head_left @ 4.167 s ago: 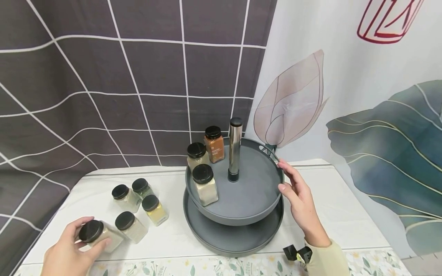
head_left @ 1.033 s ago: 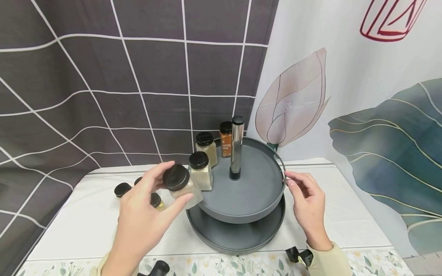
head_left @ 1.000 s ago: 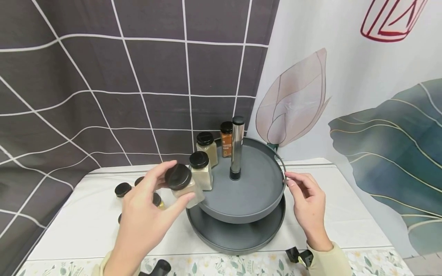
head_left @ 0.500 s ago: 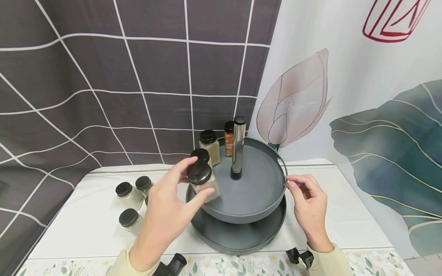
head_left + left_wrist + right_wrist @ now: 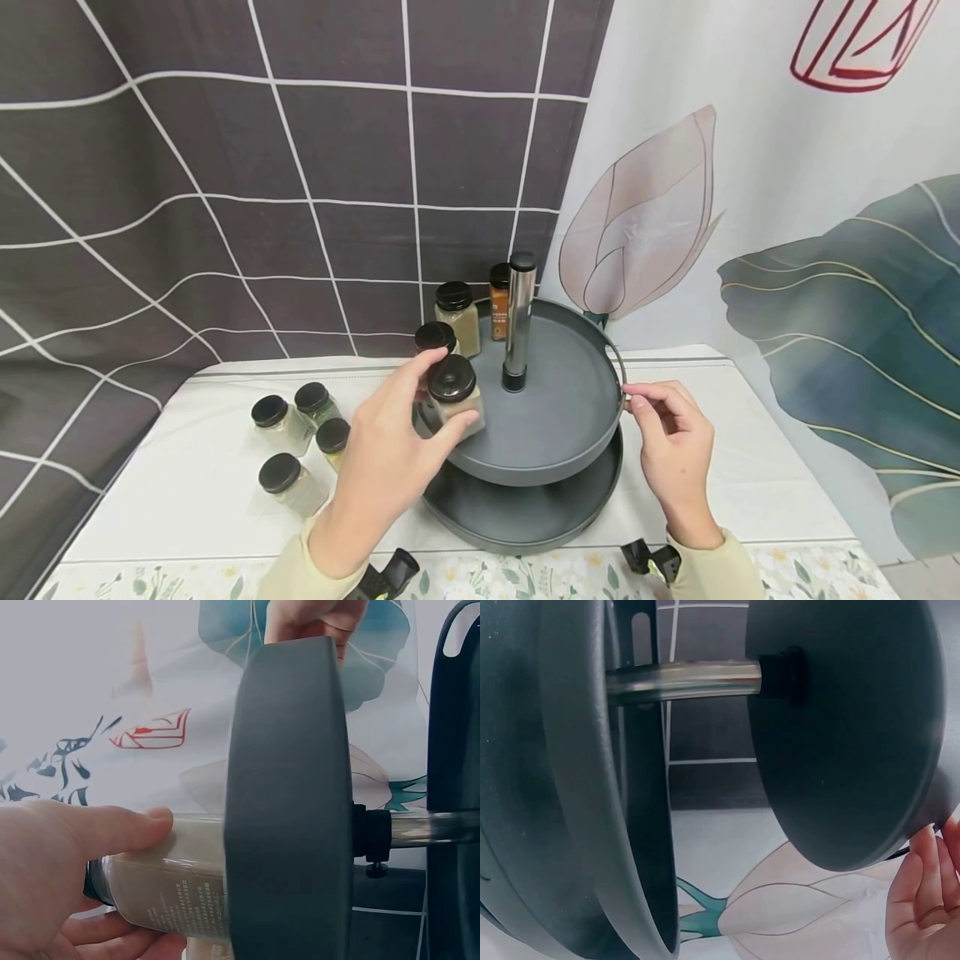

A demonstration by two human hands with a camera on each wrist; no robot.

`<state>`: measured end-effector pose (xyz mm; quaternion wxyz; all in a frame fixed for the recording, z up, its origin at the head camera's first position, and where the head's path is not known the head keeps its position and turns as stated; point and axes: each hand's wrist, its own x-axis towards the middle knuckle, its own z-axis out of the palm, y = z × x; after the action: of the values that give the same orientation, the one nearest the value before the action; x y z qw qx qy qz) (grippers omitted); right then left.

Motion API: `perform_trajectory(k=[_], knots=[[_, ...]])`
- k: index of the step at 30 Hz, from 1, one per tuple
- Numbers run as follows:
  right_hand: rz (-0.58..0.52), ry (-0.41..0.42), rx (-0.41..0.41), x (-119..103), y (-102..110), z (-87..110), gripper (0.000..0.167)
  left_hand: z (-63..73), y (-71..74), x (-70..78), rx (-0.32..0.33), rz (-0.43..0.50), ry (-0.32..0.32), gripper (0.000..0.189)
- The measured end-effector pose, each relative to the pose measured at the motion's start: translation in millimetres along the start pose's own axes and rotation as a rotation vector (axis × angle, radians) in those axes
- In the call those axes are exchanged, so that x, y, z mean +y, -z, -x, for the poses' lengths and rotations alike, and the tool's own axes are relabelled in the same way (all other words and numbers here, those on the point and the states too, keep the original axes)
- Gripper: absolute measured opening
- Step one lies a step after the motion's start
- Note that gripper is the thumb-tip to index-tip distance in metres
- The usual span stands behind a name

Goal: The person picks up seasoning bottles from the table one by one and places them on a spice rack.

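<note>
My left hand (image 5: 393,442) grips a square glass spice jar (image 5: 455,398) with a black lid and pale powder inside, at the front left of the upper tray (image 5: 562,417). In the left wrist view, the base of the held jar (image 5: 169,889) is right at the grey tray wall (image 5: 289,802). Another black-lidded jar (image 5: 435,336) stands just behind it, mostly hidden. Farther back on this tray are a tan-powder jar (image 5: 463,329) and an orange pepper jar (image 5: 498,317). My right hand (image 5: 675,450) pinches the tray's right rim at the handle cutout.
A steel post (image 5: 517,325) with a black cap rises from the upper tray. The wider lower tray (image 5: 517,525) sits beneath. Left on the white table are several jars: pale (image 5: 285,425), green (image 5: 317,404), yellow (image 5: 332,439) and another pale jar (image 5: 298,487). A tile-patterned curtain (image 5: 337,167) hangs behind.
The left hand has carried the jar from the table's left side onto the upper tray. That tray has turned clockwise, its jars shifting back and right. The right hand now pinches the rim.
</note>
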<state>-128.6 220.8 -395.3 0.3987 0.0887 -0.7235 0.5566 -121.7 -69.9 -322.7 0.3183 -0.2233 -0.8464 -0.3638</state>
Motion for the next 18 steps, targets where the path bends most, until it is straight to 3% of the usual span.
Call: perform_trajectory(k=[8,14,18], knots=[[-0.029,-0.034,0.002,2.7,-0.6,-2.4,0.017,2.3,-7.1,-2.8,-0.003,-0.023,-0.018,0.069],[-0.009,-0.034,-0.093,6.3,-2.0,-3.1,0.037,4.1,-11.0,-3.8,0.002,-0.023,-0.035,0.069],[-0.005,-0.075,-0.137,6.5,-3.1,-3.1,0.04,5.6,-13.1,-3.6,0.009,-0.028,-0.033,0.069]])
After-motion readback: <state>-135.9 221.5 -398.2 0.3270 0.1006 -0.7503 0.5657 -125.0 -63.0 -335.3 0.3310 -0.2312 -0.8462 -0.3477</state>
